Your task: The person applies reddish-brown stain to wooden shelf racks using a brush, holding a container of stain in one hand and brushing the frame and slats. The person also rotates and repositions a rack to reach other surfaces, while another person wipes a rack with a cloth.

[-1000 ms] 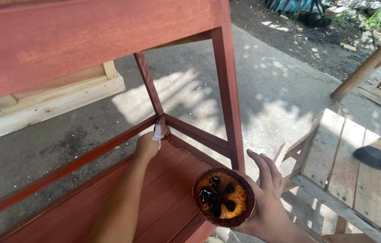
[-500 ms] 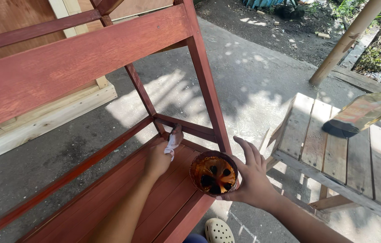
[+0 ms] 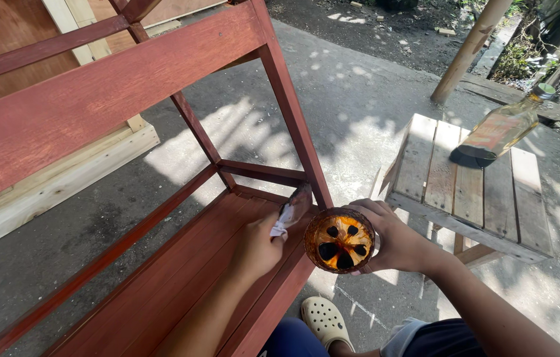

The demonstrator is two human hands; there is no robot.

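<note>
My left hand [image 3: 258,244] grips a small stained rag [image 3: 291,213] and holds it over the lower shelf of a red-brown wooden rack [image 3: 161,291], close to the rack's upright post [image 3: 293,109]. My right hand [image 3: 392,238] wraps around a small glass cup [image 3: 339,240] of orange-brown stain with dark blotches in it. The cup is held just to the right of the rag, beside the shelf's front corner.
A small bare wooden pallet table [image 3: 472,182] stands to the right with a glass bottle [image 3: 501,129] on it. Pale unpainted timber [image 3: 55,182] lies on the concrete at the left. My foot in a cream clog [image 3: 325,322] is below the cup. A wooden pole [image 3: 468,49] stands beyond.
The rag has lifted off the shelf corner and moved right toward the cup. My right hand has closed round the cup and brought it nearer the rack. The view has tilted upward.
</note>
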